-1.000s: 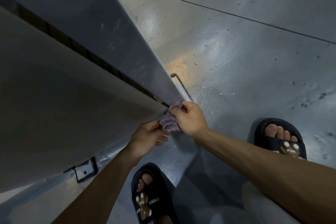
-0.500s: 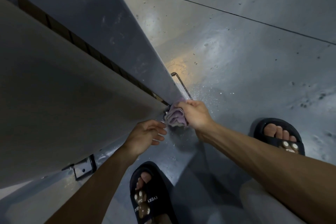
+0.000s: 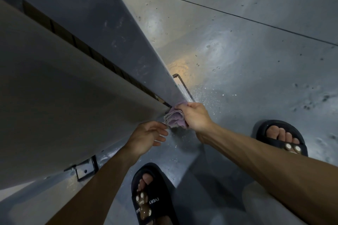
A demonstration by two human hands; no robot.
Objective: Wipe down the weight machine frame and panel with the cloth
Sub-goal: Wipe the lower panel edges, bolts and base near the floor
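From the head camera, my right hand (image 3: 194,117) gripped the bunched purple cloth (image 3: 175,118), pressing it against the bottom corner of the weight machine's grey panel (image 3: 54,87) and frame (image 3: 102,23). Just left of that grip my left hand (image 3: 146,138) hung relaxed, fingers loose, holding nothing, fingertips near the cloth

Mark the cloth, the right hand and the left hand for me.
cloth (image 3: 175,119), head view, bunched purple folds.
right hand (image 3: 196,117), head view, back of the hand.
left hand (image 3: 146,137), head view, palm area.
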